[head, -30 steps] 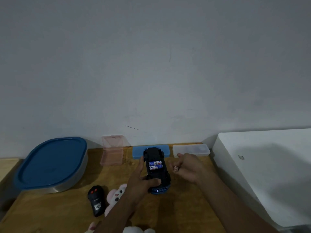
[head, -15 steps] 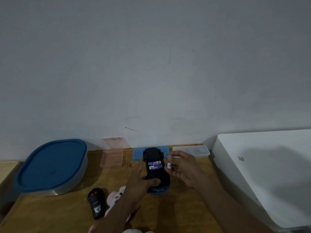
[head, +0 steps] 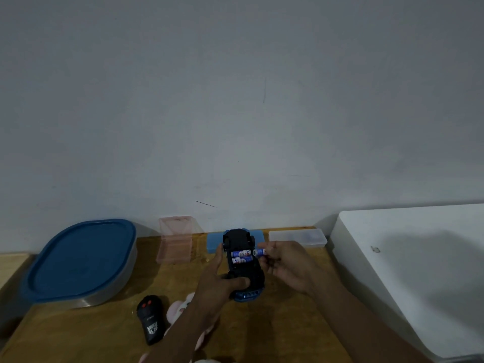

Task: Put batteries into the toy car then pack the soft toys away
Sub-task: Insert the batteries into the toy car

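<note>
nothing fully legible. batteries (head: 242, 256) seated in the toy car (head: 245, 273) underside: blue-white wrap, big letters, first looks like "a", rest blurred. loose battery (head: 260, 252) pinched in the right hand (head: 286, 264): same wrap, print unreadable. remote (head: 151, 319), near left: white emblem with a small text line above it, too small to read. white box (head: 408, 279), right: small grey mark, can't make it out.

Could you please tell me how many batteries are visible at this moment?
3. The far battery and near battery lie side by side in the compartment of the toy car; the third battery is pinched in the right hand beside it. More may be hidden.
</note>
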Demonstrator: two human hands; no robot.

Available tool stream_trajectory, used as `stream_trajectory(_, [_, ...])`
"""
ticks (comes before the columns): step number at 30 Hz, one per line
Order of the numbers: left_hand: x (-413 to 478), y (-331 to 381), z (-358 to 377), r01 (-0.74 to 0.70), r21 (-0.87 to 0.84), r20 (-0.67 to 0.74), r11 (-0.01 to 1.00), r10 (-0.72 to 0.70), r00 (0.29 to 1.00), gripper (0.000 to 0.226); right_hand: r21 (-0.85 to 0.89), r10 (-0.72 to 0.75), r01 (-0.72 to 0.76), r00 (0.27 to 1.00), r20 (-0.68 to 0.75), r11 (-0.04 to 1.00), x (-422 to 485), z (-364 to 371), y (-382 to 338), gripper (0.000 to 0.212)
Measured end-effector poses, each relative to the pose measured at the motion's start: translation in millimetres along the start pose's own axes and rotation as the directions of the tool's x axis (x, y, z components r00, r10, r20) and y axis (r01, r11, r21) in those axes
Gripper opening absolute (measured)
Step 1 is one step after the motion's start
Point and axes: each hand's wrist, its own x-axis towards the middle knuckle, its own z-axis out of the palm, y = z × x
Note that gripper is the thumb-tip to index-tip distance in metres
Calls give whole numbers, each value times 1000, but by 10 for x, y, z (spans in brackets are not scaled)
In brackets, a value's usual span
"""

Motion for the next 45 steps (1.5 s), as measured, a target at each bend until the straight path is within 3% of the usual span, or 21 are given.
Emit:
stream_trajectory(4, [-13,-3,11,-11,16,-21,1000,11,1000,106,-242,-104,69,986,-131,968,68,16,100,20])
stream_trajectory(8, [-5,-32,26,-6,18,-27,1000,6,1000,106,-439,-306,166,913,-270,883,84,64,206,15])
stream_trajectory(16, [-6,-31,38,11,40,-23,999,-10,1000,104,-816,-537,161,819,-203,555,38,221,274,19])
stream_trajectory(21, [-9,-37,-12,27,32,-19,999,-26,999,104,-898,-529,170,845,-80,407,56,249,279,19])
stream_trajectory(25, [-26,-28,-47,-1,64,10,998,0,1000,103,-857,-416,167,907,-59,487,110,161,232,19])
stream_trajectory(30, [-90,11,-90,-19,37,78,999,16,997,100,-624,-159,15,972,-175,781,103,71,67,51])
stream_trajectory(32, [-111,53,-78,-46,55,106,997,40,994,98,-544,-28,-56,989,-145,837,56,77,0,46])
stream_trajectory(35, [-110,89,-55,-69,112,117,991,56,992,100,-553,-19,-61,990,-138,831,29,102,-14,32])
stream_trajectory(40, [-102,99,-44,-73,153,105,986,58,993,96,-635,-133,-19,973,-191,772,82,134,85,33])
stream_trajectory(45, [-116,96,-52,-57,218,191,974,14,981,88,-676,-111,-27,981,-160,736,32,101,218,28])
